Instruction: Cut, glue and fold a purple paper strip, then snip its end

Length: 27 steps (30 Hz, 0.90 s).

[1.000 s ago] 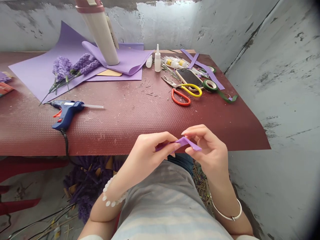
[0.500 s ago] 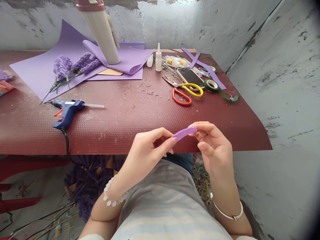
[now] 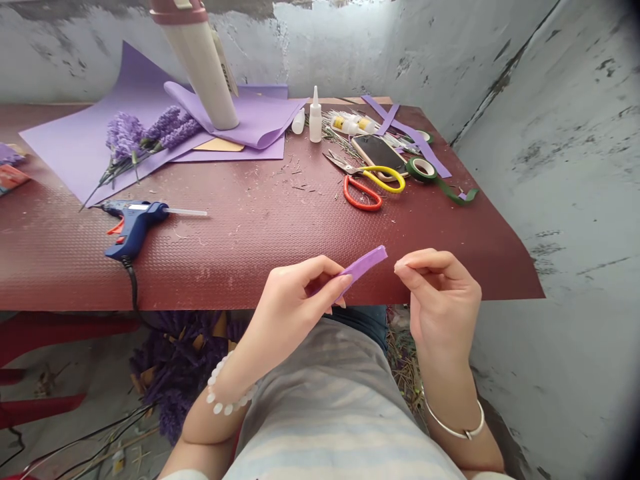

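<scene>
My left hand (image 3: 295,300) pinches one end of a folded purple foam strip (image 3: 364,265), which juts up and to the right over the near edge of the dark red table (image 3: 250,227). Just right of the strip's free end is my right hand (image 3: 443,293), a small gap away. Its fingers are curled together with nothing visible in them.
On the table lie a blue glue gun (image 3: 134,223), red-and-yellow scissors (image 3: 367,183), a phone (image 3: 377,153), green tape (image 3: 423,170), a glue bottle (image 3: 315,119), purple foam sheets (image 3: 90,143) and lavender stems (image 3: 145,137). A white tube (image 3: 203,67) leans at the back. A grey wall (image 3: 550,167) stands right.
Both hands were folding and smoothing the strip. My right hand has now let go of its end and drawn slightly right. My left hand still holds the strip.
</scene>
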{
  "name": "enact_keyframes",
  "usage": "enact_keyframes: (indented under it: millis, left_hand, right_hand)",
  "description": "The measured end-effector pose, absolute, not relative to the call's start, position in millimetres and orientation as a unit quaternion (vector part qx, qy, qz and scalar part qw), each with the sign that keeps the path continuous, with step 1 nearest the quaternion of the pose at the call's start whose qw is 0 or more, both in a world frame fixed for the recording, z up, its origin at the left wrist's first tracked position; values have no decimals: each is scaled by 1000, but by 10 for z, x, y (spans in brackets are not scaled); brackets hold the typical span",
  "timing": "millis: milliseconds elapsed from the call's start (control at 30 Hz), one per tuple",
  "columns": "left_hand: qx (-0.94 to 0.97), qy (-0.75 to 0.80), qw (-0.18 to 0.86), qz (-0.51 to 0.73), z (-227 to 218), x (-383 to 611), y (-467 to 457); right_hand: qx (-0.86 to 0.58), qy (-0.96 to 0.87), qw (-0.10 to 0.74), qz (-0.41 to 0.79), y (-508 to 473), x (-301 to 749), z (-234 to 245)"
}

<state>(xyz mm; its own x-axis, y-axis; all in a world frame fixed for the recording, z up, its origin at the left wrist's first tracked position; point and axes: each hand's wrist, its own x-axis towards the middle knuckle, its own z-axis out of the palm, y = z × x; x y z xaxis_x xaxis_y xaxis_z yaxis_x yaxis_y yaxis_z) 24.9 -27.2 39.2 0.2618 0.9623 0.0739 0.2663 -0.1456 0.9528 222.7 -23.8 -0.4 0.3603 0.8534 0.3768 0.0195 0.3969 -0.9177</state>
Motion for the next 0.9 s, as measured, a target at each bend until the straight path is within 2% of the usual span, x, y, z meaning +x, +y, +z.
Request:
enact_keyframes:
  millis: [133, 300, 400, 567, 633, 767, 900]
  left_hand:
    - [652, 466, 447, 398, 434, 259, -295]
    - [653, 447, 457, 406, 479, 307, -336]
    - [653, 437, 475, 395, 476, 340, -353]
    - [611, 413, 600, 311, 442, 306, -365]
    - [615, 421, 611, 267, 423, 255, -361]
    - [656, 447, 563, 229, 400, 146, -351]
    - [710, 481, 466, 217, 446, 56, -381]
  right_hand:
    - [-467, -460, 673, 343, -278, 2230, -10]
    - [-411, -500, 596, 475, -322, 2186, -14]
    - [-381, -533, 568, 498, -337, 2103, -6]
    - [-383, -500, 654, 419, -281, 2078, 39]
    - [-390, -458, 701, 384, -208, 2149, 61]
    - [-389, -391, 777, 304, -10, 2350, 99]
    - [-360, -352, 817, 281, 157, 2531, 139]
